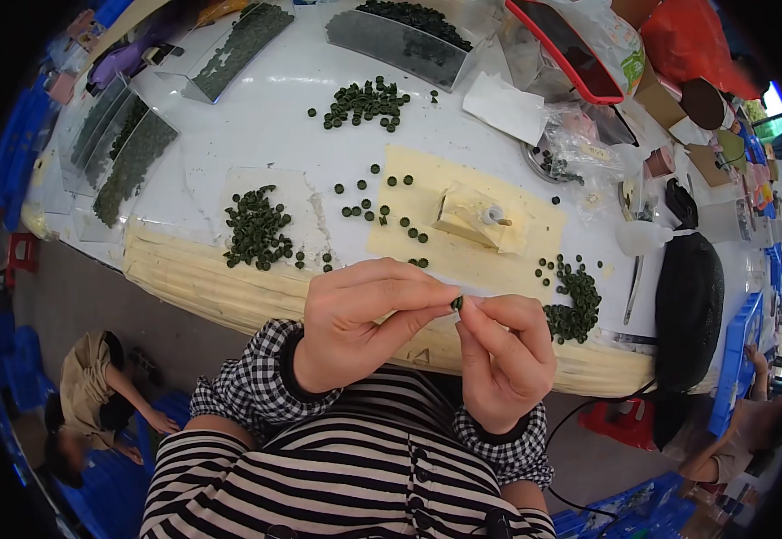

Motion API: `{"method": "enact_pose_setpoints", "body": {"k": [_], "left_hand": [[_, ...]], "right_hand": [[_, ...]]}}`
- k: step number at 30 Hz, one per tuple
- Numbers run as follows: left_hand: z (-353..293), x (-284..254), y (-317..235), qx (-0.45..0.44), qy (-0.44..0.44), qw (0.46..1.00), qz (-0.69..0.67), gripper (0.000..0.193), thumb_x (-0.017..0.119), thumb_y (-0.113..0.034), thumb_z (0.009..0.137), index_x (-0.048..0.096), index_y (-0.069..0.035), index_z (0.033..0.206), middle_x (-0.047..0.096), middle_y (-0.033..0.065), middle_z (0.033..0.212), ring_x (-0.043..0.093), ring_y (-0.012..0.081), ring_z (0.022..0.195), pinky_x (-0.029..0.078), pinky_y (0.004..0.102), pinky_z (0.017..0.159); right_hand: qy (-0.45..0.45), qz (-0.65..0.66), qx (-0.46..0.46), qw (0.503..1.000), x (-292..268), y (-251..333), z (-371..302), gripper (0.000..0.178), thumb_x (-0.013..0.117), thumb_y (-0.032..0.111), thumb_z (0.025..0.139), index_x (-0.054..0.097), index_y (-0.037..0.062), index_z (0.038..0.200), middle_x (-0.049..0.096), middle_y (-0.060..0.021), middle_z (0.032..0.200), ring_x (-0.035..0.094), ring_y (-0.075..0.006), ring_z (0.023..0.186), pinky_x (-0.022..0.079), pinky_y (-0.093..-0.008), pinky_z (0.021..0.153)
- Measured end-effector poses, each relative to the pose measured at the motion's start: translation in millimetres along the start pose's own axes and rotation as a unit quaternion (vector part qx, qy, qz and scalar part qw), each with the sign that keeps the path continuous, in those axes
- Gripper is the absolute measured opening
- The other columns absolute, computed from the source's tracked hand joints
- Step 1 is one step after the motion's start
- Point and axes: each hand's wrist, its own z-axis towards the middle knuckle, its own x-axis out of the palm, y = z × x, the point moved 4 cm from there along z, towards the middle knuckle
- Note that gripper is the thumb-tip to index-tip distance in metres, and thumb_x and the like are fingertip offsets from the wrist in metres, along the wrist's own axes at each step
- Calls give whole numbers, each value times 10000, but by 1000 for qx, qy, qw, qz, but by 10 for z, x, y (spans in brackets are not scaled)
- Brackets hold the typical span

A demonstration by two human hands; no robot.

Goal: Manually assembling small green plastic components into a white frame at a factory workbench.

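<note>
My left hand (369,319) and my right hand (506,355) meet just in front of the table's near edge. Between their fingertips they pinch one small dark green round part (456,304); its exact kind is too small to make out. Left of my hands lies a pile of green pieces (258,226), and beyond it another pile of small round green parts (369,103). Loose green parts (383,213) are scattered nearer the middle. To the right, a further heap of round green parts (575,305) sits by the padded edge. A tape-covered block with a small nozzle-like tip (472,218) stands on yellow tape.
Clear bins of green parts (400,45) line the far side, with more bins (135,162) at left. A red-cased phone (571,54), white paper (505,108), plastic bags and tweezers (633,289) lie to the right. A black mesh-covered object (689,305) hangs over the edge. Other people sit nearby.
</note>
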Motion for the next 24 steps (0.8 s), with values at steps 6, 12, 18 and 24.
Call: {"method": "enact_pose_setpoints", "body": {"k": [6, 12, 18, 24], "left_hand": [[-7, 3, 9, -3, 4, 1000, -7, 213, 724, 54, 783, 722, 9, 991, 709, 138, 892, 702, 225, 799, 568, 277, 676], [-19, 2, 11, 0, 3, 1000, -3, 207, 720, 65, 793, 729, 5, 990, 710, 140, 913, 698, 202, 808, 554, 255, 680], [-25, -1, 8, 0, 2, 1000, -4, 217, 720, 78, 787, 728, 5, 992, 709, 142, 918, 698, 204, 809, 559, 256, 688], [-19, -4, 7, -8, 4, 1000, -18, 209, 722, 72, 791, 722, 10, 990, 713, 141, 913, 700, 200, 812, 553, 256, 686]], "right_hand": [[9, -9, -9, 1000, -7, 18, 12, 302, 752, -84, 717, 739, 14, 1003, 657, -82, 925, 617, -223, 787, 492, -308, 683], [14, -5, -3, 1000, -5, 17, 6, 310, 748, -87, 719, 739, 15, 1011, 656, -81, 928, 618, -225, 799, 495, -310, 693], [11, 7, 9, 1000, 7, 14, -8, 313, 750, -86, 720, 740, 14, 1016, 654, -81, 922, 616, -223, 802, 497, -307, 700], [10, 17, 19, 1000, 8, 12, -21, 319, 752, -84, 719, 740, 14, 1022, 655, -81, 929, 615, -218, 804, 498, -306, 703]]}}
